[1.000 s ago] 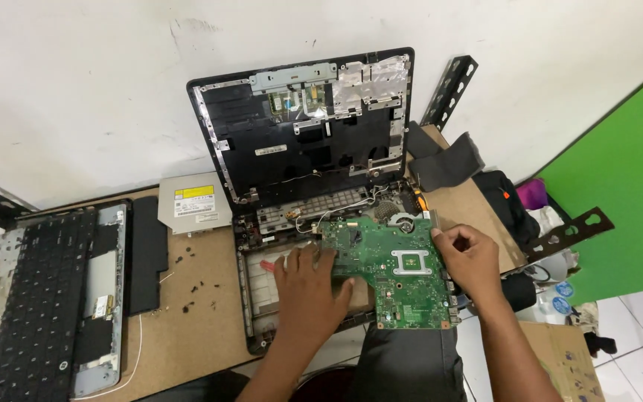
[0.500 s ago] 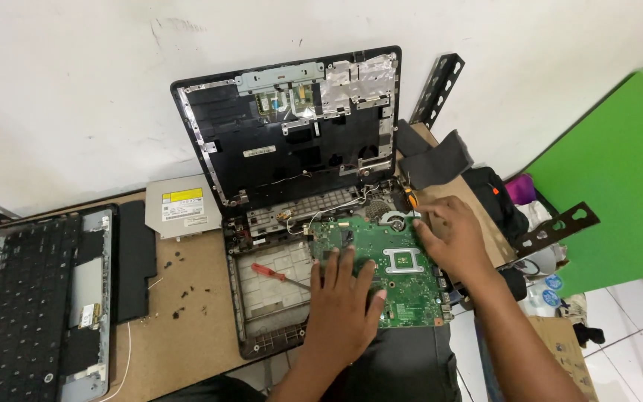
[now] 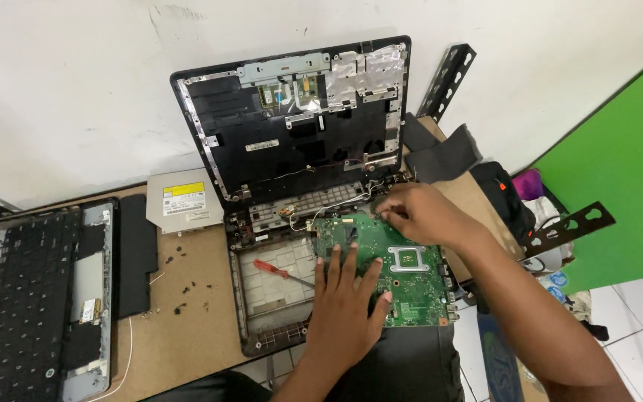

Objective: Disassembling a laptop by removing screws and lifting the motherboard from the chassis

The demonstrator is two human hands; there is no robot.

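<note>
Left hand (image 3: 347, 309): flat, fingers spread wide, pressing on green motherboard (image 3: 392, 268), grasping nothing.
Right hand (image 3: 418, 214): fingertips pinched at board's top edge near thin wires; can't tell if it grips anything.
Motherboard: sits in right half of open laptop base (image 3: 251, 298), on the wooden table (image 3: 180, 320).
Screwdriver (image 3: 280, 272): red handle, lies in base left of board.
Optical drive (image 3: 181, 201): left of the upright lid shell (image 3: 292, 126).
Keyboard (image 3: 20, 298): far left.

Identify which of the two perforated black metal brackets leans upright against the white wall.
The perforated bracket behind the opened laptop's upper right corner; the other bracket lies flatter, lower right, by the green board.
</note>
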